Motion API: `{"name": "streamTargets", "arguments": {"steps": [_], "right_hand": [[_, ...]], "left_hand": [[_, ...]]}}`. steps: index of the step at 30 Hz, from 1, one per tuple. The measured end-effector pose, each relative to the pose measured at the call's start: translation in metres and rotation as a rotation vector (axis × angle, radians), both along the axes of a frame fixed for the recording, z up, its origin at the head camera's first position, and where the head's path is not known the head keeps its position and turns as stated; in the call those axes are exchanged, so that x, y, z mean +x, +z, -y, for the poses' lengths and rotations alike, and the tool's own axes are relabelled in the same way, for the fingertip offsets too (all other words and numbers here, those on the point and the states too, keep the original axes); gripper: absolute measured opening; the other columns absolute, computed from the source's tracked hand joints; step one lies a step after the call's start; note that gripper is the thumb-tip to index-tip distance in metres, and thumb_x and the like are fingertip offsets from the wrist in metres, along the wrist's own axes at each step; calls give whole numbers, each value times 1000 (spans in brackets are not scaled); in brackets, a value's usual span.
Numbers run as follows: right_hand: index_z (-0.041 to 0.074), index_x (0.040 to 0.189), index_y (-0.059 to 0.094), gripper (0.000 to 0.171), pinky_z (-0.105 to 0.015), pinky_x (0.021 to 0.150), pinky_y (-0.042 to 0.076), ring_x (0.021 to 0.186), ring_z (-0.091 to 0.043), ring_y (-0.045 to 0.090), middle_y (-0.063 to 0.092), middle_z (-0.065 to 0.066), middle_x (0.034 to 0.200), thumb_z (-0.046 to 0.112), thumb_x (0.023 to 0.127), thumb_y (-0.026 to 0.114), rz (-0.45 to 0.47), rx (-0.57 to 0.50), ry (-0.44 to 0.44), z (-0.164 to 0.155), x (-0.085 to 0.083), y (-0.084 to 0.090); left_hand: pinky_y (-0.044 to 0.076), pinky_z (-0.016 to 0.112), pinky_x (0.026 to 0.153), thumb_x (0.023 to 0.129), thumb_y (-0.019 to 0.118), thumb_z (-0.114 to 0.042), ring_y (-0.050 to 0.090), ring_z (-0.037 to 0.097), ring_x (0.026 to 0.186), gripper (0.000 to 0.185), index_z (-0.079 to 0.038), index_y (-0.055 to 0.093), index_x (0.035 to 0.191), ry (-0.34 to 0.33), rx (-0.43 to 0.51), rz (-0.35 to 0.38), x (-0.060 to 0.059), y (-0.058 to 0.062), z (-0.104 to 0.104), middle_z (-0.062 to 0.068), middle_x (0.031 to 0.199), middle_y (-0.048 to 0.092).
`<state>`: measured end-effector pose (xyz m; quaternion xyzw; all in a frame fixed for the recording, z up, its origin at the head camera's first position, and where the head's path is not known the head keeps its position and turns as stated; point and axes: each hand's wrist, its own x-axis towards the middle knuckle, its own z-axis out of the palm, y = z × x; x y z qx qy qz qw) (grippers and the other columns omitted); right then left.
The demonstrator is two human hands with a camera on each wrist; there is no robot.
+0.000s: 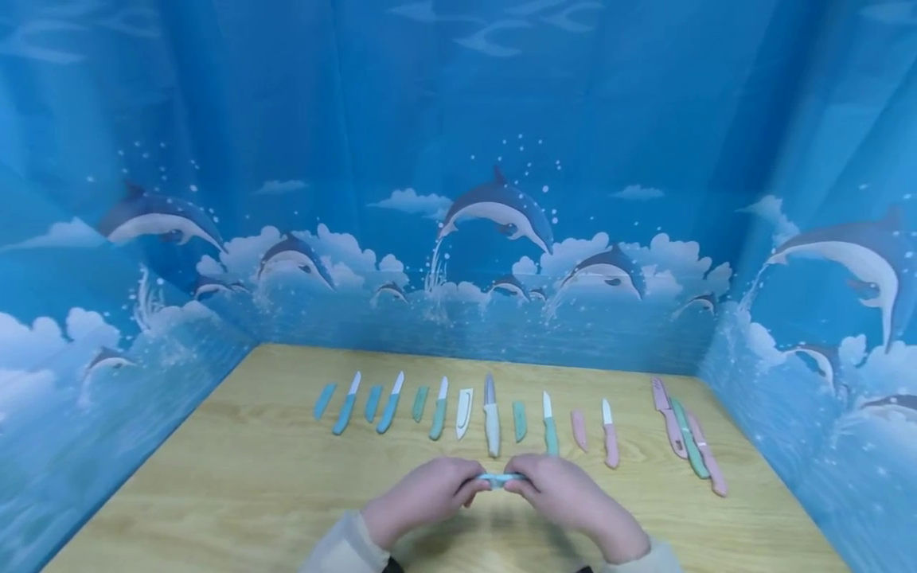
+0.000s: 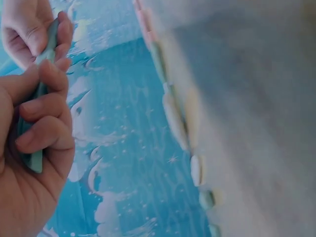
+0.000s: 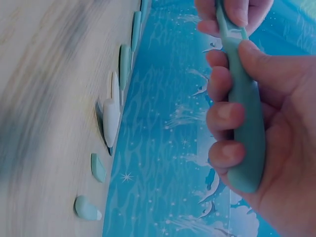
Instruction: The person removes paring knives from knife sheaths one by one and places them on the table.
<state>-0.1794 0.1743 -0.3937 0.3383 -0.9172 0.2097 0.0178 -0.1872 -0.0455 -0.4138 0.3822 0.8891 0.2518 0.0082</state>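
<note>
Green knife in right hand, sheath in left hand, each grip curled round, knuckles up

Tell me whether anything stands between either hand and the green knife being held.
Nothing visible does: the right hand grips the green knife directly by its handle, and the left hand holds the green sheath at its blade end. The white knife lies beyond both hands, not between.

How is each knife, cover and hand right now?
Held knife: how far covered, unclear
Left hand: gripping one end
Right hand: gripping handle
Row's blue knives: bare
Row's green knives: bare
White knife: bare
Row's pink knife: bare
Far-right knives: look covered
Six loose covers: off
</note>
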Motion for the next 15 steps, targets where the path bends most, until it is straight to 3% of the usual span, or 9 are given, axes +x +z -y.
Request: {"name": "streamTargets", "arguments": {"steps": [8, 15], "right_hand": [[18, 96, 69, 20, -23, 63, 48, 73, 4, 54, 67, 12, 87, 33, 97, 56, 6, -11, 9, 5, 4, 3], [17, 98, 71, 19, -22, 64, 49, 74, 5, 55, 69, 10, 89, 30, 97, 57, 37, -22, 49, 3, 4, 5]], "left_hand": [[36, 14, 53, 102, 49, -29, 33, -3, 52, 32, -9, 58, 79, -31, 11, 50, 1, 8, 8, -14, 62, 42], [35, 13, 50, 102, 48, -31, 33, -3, 50, 32, -10, 59, 81, -46, -11, 69, 2, 7, 8, -16, 62, 43]]}}
